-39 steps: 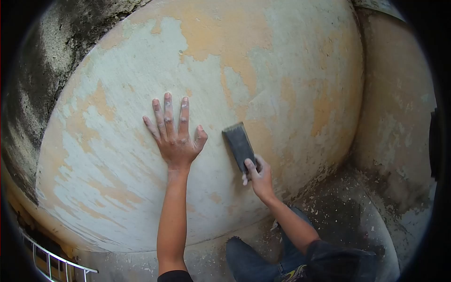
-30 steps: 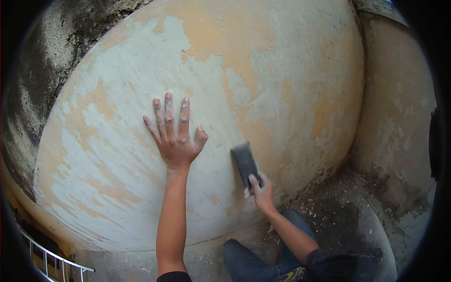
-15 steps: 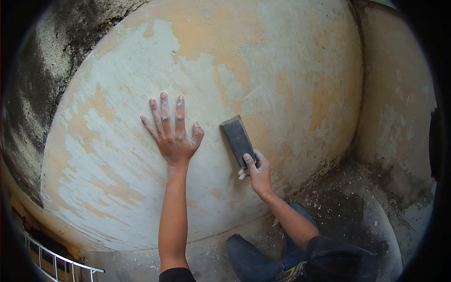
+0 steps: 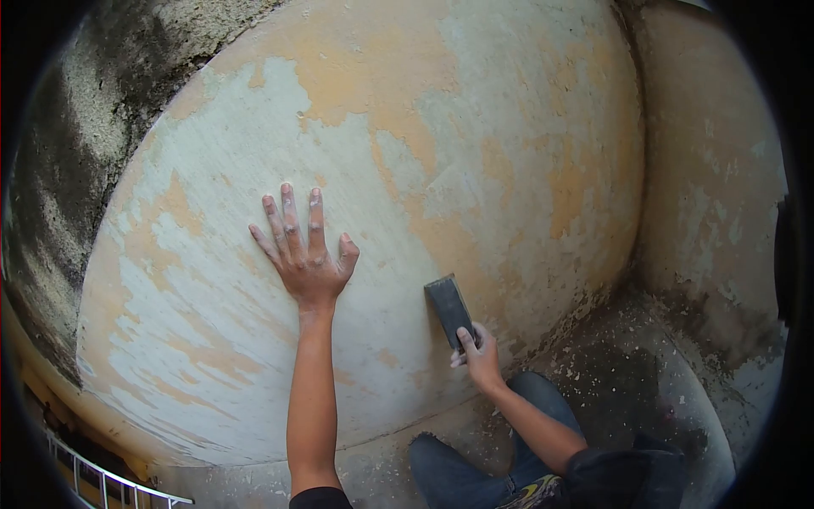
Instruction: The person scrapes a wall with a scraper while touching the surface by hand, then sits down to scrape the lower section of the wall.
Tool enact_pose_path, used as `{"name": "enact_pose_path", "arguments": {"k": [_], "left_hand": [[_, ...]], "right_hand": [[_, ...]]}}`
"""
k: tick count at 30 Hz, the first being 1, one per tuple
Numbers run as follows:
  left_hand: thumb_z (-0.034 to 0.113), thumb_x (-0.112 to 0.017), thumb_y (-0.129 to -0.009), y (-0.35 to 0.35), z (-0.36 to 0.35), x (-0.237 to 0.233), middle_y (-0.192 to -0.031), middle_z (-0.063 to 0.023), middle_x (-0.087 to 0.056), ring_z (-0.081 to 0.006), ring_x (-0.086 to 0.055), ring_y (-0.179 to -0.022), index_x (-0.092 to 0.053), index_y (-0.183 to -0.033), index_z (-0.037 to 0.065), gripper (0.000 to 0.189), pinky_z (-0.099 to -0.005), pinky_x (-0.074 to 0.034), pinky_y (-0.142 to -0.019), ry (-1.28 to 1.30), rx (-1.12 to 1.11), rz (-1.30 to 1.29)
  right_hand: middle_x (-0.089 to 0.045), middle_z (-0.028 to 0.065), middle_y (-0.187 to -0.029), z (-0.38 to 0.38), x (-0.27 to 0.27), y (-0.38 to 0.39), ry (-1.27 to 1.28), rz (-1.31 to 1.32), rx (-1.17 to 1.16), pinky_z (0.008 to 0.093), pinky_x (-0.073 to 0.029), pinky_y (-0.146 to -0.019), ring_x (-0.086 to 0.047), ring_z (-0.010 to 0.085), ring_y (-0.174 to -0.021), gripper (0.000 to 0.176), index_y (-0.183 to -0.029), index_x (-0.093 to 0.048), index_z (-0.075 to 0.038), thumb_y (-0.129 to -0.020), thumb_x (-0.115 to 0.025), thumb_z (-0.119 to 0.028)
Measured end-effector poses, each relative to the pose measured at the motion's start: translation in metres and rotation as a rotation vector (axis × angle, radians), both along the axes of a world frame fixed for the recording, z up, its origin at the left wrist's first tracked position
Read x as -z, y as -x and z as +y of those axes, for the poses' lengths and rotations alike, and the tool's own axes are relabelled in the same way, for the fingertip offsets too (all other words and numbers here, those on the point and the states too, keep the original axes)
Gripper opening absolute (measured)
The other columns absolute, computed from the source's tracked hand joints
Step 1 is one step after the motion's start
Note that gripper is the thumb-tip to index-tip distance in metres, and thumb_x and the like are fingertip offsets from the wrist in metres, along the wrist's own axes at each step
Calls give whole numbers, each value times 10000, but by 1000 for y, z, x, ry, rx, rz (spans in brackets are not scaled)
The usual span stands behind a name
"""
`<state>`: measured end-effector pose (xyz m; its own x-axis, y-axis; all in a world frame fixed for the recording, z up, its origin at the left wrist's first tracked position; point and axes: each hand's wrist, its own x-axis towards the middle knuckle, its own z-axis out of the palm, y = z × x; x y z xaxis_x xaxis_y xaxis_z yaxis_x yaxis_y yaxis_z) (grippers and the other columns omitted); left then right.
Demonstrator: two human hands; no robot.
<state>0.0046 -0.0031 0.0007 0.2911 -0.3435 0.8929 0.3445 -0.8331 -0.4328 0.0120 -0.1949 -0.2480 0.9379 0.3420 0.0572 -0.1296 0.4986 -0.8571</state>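
My left hand (image 4: 310, 270) lies flat on the wall (image 4: 383, 280), fingers spread and pointing up, with white dust on the knuckles and fingertips. Lower and to the right, my right hand (image 4: 482, 358) grips the bottom end of a dark grey sanding block (image 4: 448, 304). My thumb lies over the block's near face, and the other fingers are partly hidden behind it. The block is held long side up, slightly tilted, close against the wall. Around both hands the wall shows pale grey-green areas and peeling orange-yellow patches.
A second wall (image 4: 708, 195) meets this one at a corner on the right. Rough, blackened masonry (image 4: 80, 161) borders the upper left. A metal ladder (image 4: 106, 479) lies at the lower left. My jeans-clad legs (image 4: 458, 471) are over the speckled floor (image 4: 606, 373).
My right hand has moved the sanding block down and a little to the right along the wall. My left hand stays flat on the wall while the view shifts slightly.
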Motion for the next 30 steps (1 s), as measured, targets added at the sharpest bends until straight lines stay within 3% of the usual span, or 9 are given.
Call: {"name": "enact_pose_path", "arguments": {"k": [2,5,12,16,19,22,26,28,30], "left_hand": [[385,-492,-843,2,1,2,-1589,-103,-341,-367,-223,-1499,-486,-1461,224,638,-631,-92,-1191,2,6,15],[380,-502,-838,3,0,2,-1593,-106,-331,-374,-213,-1501,-482,-1461,221,644,-637,-93,-1188,2,0,30],[368,-512,-827,0,0,-2,-1596,-113,-322,-375,-210,-1502,-477,-1467,213,659,-641,-94,-1185,8,14,28],[362,-519,-820,5,-2,1,-1596,-114,-322,-374,-211,-1501,-465,-1474,215,672,-642,-99,-1185,4,3,42],[360,-517,-824,6,-1,1,-1595,-116,-324,-376,-216,-1500,-464,-1475,215,670,-641,-102,-1185,4,-3,39],[358,-514,-827,3,-1,0,-1595,-116,-325,-375,-220,-1499,-468,-1474,216,663,-641,-105,-1186,0,7,25],[355,-509,-832,5,-3,1,-1597,-111,-321,-370,-218,-1500,-467,-1473,224,655,-638,-101,-1188,7,2,36],[357,-509,-833,5,-4,1,-1597,-109,-321,-370,-217,-1500,-466,-1473,225,654,-638,-101,-1188,9,-5,35],[359,-508,-834,6,-3,1,-1597,-108,-320,-370,-216,-1501,-466,-1473,225,653,-637,-101,-1188,9,-11,35]], "right_hand": [[-584,45,-734,2,-3,-1,-6,20,21,254,-513,-511,-607,105,-557,372,-1114,-566,44,-1010,-598,-312],[-583,43,-731,6,-76,-24,-157,-181,37,254,-514,-501,-607,110,-551,362,-1115,-566,38,-1008,-599,-306],[-582,54,-715,10,6,-2,-8,-3,4,256,-515,-502,-614,114,-553,365,-1115,-570,32,-1004,-606,-313],[-579,51,-700,15,-86,-30,-152,-214,28,268,-520,-468,-615,119,-542,375,-1099,-576,27,-992,-620,-330],[-580,47,-695,17,-79,-28,-140,-195,30,264,-511,-468,-612,115,-535,364,-1069,-574,25,-995,-618,-328],[-566,45,-745,12,-3,-1,1,-29,-26,266,-510,-491,-593,119,-542,356,-1075,-566,33,-1015,-585,-317],[-575,40,-680,12,-56,-15,-77,-53,-21,255,-500,-489,-608,105,-537,362,-1061,-568,34,-1006,-602,-322],[-584,48,-683,13,-107,-33,-167,-249,39,260,-502,-473,-611,113,-530,377,-1082,-571,36,-1002,-606,-331],[-585,47,-684,14,-93,-31,-154,-235,28,261,-503,-470,-613,113,-533,373,-1077,-573,34,-1001,-608,-330]]}}
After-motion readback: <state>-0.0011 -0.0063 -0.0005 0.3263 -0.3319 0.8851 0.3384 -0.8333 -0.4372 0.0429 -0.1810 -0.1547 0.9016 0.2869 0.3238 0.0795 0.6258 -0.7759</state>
